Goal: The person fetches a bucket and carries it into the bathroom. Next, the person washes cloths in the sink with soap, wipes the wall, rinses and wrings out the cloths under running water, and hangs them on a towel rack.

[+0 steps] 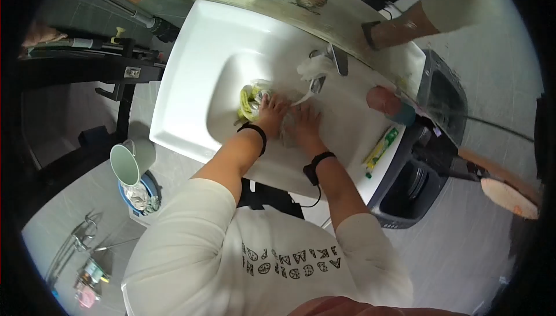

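Observation:
Both hands are down in the basin of a white sink (182,84). My left hand (273,113) lies at the edge of a bunched yellow-green and white cloth (249,100), its fingers stretched out and touching it. Close beside it, my right hand (307,124) rests low in the basin with fingers spread and apart. A pale, see-through patch between the hands is too blurred to name. Above them stands a metal faucet (317,84) with a whitish, crumpled thing (313,68) around it. A thin white streak runs from the faucet toward my hands.
A toothpaste tube (382,149) lies on the sink's right rim near a pink and teal object (389,105). A dark basket (408,183) stands right of the sink. On the left floor are a pale green bucket (128,164) and a blue basin (152,187) holding cloth.

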Available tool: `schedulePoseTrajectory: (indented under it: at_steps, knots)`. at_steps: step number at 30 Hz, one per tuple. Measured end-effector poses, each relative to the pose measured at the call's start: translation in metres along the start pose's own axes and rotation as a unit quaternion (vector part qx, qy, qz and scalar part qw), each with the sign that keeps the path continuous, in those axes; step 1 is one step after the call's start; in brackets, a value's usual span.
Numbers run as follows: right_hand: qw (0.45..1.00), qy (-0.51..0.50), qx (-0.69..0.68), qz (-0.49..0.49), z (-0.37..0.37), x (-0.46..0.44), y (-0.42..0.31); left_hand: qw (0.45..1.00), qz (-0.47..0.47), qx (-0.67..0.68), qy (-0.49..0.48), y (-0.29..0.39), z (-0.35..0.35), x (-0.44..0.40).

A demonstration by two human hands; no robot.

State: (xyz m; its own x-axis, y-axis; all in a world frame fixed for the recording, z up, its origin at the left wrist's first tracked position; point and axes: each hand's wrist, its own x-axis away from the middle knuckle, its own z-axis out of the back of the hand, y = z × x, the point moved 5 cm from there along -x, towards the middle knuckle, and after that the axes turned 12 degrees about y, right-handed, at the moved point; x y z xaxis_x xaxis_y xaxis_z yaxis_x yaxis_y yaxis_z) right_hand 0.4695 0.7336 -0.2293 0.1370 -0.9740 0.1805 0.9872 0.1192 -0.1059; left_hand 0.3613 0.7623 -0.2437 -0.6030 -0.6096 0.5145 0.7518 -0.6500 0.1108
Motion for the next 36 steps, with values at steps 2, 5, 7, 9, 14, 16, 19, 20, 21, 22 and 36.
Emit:
schedulePoseTrajectory:
  at_steps: [2,5,7,9,14,16,19,20,21,22,36]
  knots:
    - [1.000,0.022,-0.011,0.007,-0.015,0.006,0.000,0.998,0.010,0.023,0.058,-0.002,-0.014,-0.003]
    - [0.993,0.065,-0.094,-0.020,-0.029,0.001,0.002,0.994,-0.005,0.042,0.100,-0.008,-0.014,-0.006]
    - [0.998,0.057,-0.001,-0.002,0.000,0.005,-0.007,0.990,0.006,0.049,0.132,-0.002,-0.017,-0.006]
    - [0.996,0.045,-0.062,-0.034,-0.002,-0.011,0.012,0.988,0.011,0.073,0.135,-0.004,-0.020,-0.009]
    - [0.930,-0.075,-0.130,-0.336,0.005,0.007,0.060,0.938,0.122,0.289,-0.148,-0.025,-0.023,-0.013]
    - [0.959,0.008,-0.176,-0.223,-0.038,-0.002,0.047,0.744,0.304,0.595,0.017,-0.033,-0.024,-0.009]
    - [0.775,0.145,-0.605,-0.114,0.012,0.002,-0.005,0.636,0.298,0.706,0.097,-0.030,-0.056,-0.016]
    - [0.765,0.133,-0.625,-0.075,0.046,0.007,-0.020,0.596,0.291,0.738,0.119,-0.030,-0.064,-0.016]
    - [0.756,0.122,-0.643,-0.035,0.074,0.011,-0.034,0.696,0.167,0.669,0.201,-0.038,-0.056,-0.014]
    - [0.754,0.130,-0.642,-0.045,0.078,0.015,-0.044,0.738,0.096,0.627,0.233,-0.036,-0.053,-0.015]
    - [0.832,0.160,-0.381,-0.370,0.068,0.001,-0.004,0.364,0.374,0.853,0.022,0.004,-0.008,-0.001]
